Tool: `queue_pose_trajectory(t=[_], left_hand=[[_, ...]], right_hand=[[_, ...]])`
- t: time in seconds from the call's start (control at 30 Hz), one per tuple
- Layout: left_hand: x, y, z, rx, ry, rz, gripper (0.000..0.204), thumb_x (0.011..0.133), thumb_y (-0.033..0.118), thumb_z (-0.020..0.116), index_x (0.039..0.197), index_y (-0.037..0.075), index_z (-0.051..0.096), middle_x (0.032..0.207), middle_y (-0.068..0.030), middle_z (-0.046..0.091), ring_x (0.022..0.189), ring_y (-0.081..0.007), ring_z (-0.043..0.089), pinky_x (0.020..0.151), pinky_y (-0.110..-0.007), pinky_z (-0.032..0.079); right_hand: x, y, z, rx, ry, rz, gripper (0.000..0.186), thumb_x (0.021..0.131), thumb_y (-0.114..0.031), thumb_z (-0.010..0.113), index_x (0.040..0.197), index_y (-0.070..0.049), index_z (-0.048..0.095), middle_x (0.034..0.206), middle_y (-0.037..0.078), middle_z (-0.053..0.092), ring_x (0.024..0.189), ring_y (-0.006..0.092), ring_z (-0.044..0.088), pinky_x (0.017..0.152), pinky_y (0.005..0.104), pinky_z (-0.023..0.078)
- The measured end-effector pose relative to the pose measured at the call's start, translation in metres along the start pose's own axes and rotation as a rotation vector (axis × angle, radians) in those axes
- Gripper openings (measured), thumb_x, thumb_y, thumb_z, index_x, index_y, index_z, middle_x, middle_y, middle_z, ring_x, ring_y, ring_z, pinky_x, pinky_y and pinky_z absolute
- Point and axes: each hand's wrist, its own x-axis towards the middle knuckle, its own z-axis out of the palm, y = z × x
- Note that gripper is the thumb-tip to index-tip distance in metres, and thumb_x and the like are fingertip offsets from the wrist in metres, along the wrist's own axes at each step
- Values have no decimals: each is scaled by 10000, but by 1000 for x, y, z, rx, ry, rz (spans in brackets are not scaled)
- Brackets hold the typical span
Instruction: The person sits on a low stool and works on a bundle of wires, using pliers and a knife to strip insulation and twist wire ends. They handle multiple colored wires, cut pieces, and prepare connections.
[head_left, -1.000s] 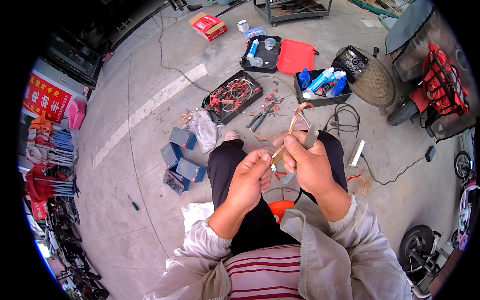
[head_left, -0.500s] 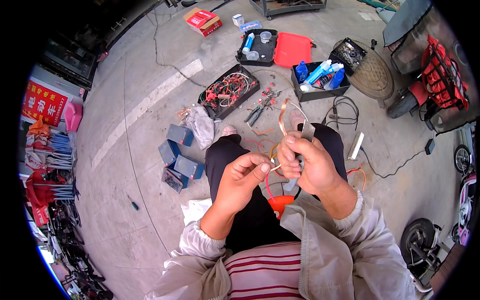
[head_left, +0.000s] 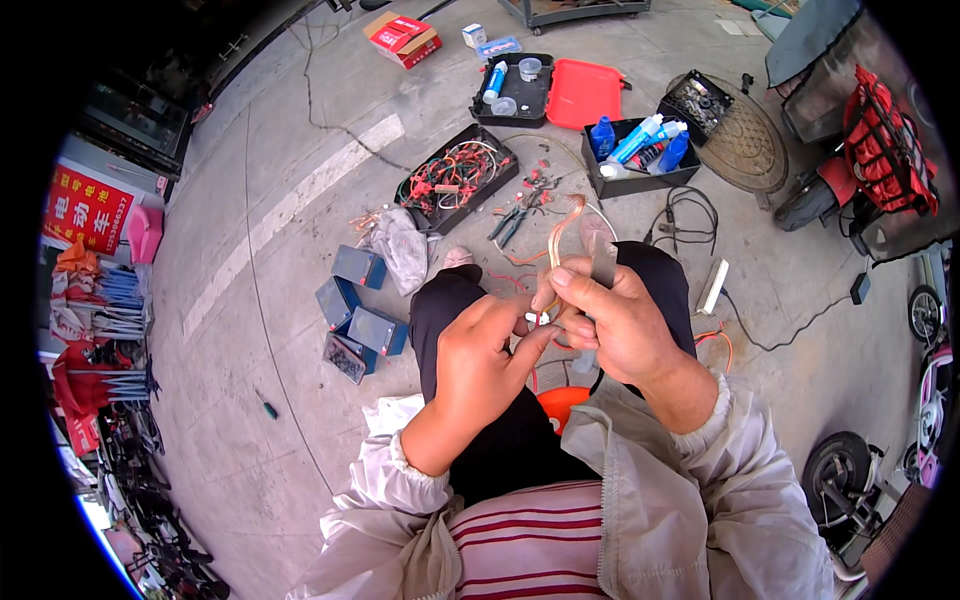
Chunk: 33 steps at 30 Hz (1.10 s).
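Note:
Both hands are in front of my knees, nearly touching. My right hand (head_left: 628,325) is closed around a flat grey metal blade (head_left: 603,262), which points up past the thumb. The same fingers grip a bundle of bare copper wires (head_left: 555,245) with frayed ends standing upward. My left hand (head_left: 475,350) pinches a thin wire just left of it, beside a small white piece (head_left: 538,319) between the hands. A red wire (head_left: 535,378) hangs beneath, toward an orange object (head_left: 562,403) between my legs. The fingers hide where the wires join.
Beyond my knees lie pliers (head_left: 510,225) and a black tray of tangled wires (head_left: 458,185). A black bin of bottles (head_left: 640,160) stands farther right. Several blue-grey battery blocks (head_left: 375,332) sit left of my leg, and a white power strip (head_left: 712,287) lies right.
My left hand has moved slightly right, closer to my right hand, its fingers now over the wire. The copper bundle has swung a little left and the blade stands more upright.

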Motion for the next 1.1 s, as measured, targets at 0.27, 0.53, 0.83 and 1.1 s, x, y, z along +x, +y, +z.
queue_pose_trajectory(t=[0.27,0.53,0.83,1.1], left_hand=[[4,-22,5,-1036,135,-514,106,945,125,635,969,22,626,808,-28,660,641,-80,561,597,-221,448],[4,-25,7,-1144,162,-504,102,941,122,630,973,25,631,845,-69,677,685,-118,604,621,-241,490],[3,-25,10,-1484,150,-565,128,976,135,549,975,27,619,966,-106,669,851,-207,658,763,-352,563],[12,-61,-16,-1164,633,-851,164,958,222,598,955,60,580,931,-57,586,836,-170,555,749,-341,467]], right_hand=[[-5,7,6,-406,140,-140,406,912,-277,688,1148,32,571,962,69,625,837,84,580,698,249,489],[-11,22,9,-525,108,-77,163,963,-157,605,1009,0,616,785,26,638,727,61,549,645,228,439],[-12,18,-4,-259,-41,37,293,1003,-248,514,1021,-13,687,690,31,644,595,56,482,580,231,405],[4,13,-31,-513,14,-86,287,992,-223,507,1021,5,679,655,39,639,543,65,475,523,264,402]])
